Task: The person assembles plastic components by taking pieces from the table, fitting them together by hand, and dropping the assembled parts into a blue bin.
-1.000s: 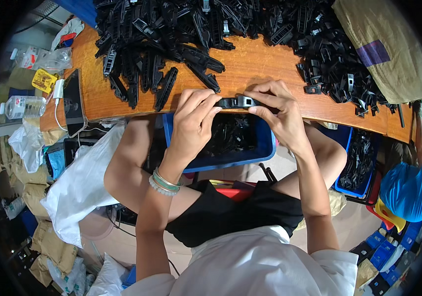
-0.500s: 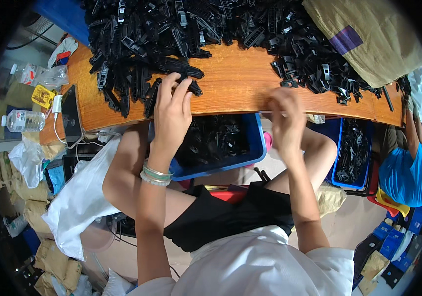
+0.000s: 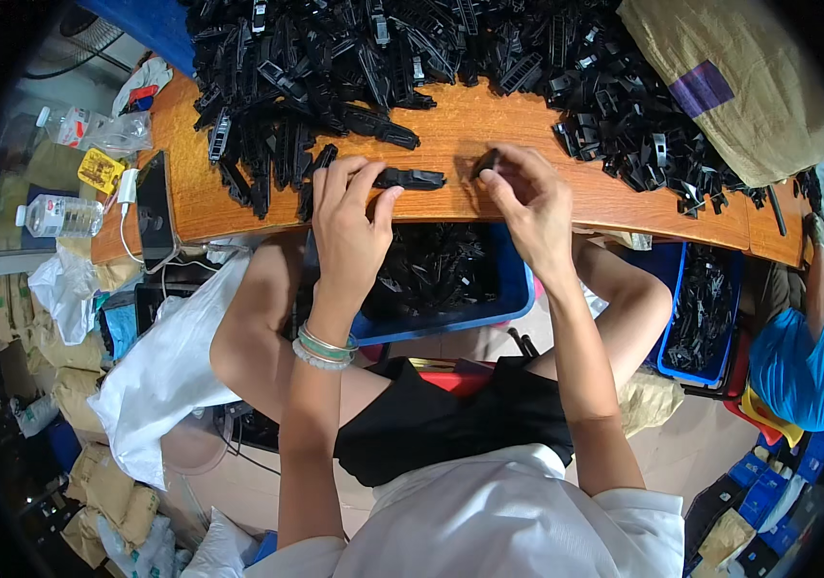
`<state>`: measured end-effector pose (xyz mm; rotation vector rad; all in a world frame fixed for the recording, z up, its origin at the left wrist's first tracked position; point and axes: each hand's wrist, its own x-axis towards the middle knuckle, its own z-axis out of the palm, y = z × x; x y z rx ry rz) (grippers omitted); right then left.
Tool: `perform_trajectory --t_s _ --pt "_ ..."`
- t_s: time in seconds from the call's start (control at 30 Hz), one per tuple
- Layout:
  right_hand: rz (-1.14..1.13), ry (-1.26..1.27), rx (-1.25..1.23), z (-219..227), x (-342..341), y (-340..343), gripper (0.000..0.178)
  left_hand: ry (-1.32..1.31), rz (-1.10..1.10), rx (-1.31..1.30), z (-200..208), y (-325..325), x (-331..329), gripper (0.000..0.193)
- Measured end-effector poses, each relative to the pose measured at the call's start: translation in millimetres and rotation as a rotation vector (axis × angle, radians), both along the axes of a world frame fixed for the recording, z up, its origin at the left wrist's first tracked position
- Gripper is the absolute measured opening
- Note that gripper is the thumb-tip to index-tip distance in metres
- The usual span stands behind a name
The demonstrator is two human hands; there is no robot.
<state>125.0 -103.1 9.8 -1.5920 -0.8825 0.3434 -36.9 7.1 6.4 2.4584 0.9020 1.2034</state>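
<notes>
My left hand [image 3: 346,222] is closed on a long black plastic part [image 3: 414,179], which sticks out to the right past the fingers, low over the table. Opposite it, my right hand [image 3: 535,204] pinches a small black plastic piece [image 3: 485,164] between thumb and fingers. A gap separates the two pieces. Beyond my left hand lies a large heap of long black plastic parts [image 3: 306,91]. A pile of smaller black pieces [image 3: 624,144] lies to the right of my right hand.
Below the edge of the wooden table [image 3: 498,120] a blue bin [image 3: 518,294] of black parts stands between my knees. Another blue bin [image 3: 686,366] is at the right, near a co-worker in a blue top [image 3: 802,361]. A brown sack [image 3: 749,87] lies far right; bottles [image 3: 60,216] stand left.
My right hand has come left and up from the pile's edge and now shows a small black piece in its pinch. The long part now points right from my left hand. The whole view has shifted slightly.
</notes>
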Motion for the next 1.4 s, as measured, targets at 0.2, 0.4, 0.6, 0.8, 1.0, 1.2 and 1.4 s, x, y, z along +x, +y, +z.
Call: perform_trajectory --t_s 0.2,0.4,0.6,0.8,1.0,1.2,1.4 --pt "0.079 -0.002 -0.275 -1.6 16.5 -11.5 0.027 -0.029 -0.288 -0.22 -0.5 0.2 2.5 0.022" --pt "0.293 -0.198 -0.179 7.1 12.5 -6.6 0.023 -0.02 -0.352 -0.325 -1.3 7.1 3.1 0.019" --pt "0.329 -0.243 -0.228 13.0 18.6 -4.1 0.027 -0.021 -0.392 -0.279 2.4 11.0 6.0 0.02" --pt "0.313 -0.314 -0.198 14.6 2.6 0.5 0.025 -0.022 -0.422 -0.248 -2.3 10.6 9.4 0.02" --pt "0.461 -0.108 -0.293 18.3 -28.5 -53.4 0.033 -0.077 -0.308 -0.274 5.1 27.5 1.9 0.032" --pt "-0.283 -0.616 -0.104 3.3 36.1 -34.1 0.014 0.267 -0.186 0.315 11.1 50.9 23.3 0.026" --pt "-0.412 -0.999 -0.283 -5.6 60.1 -4.7 0.014 0.233 -0.375 0.222 6.7 18.6 29.1 0.024"
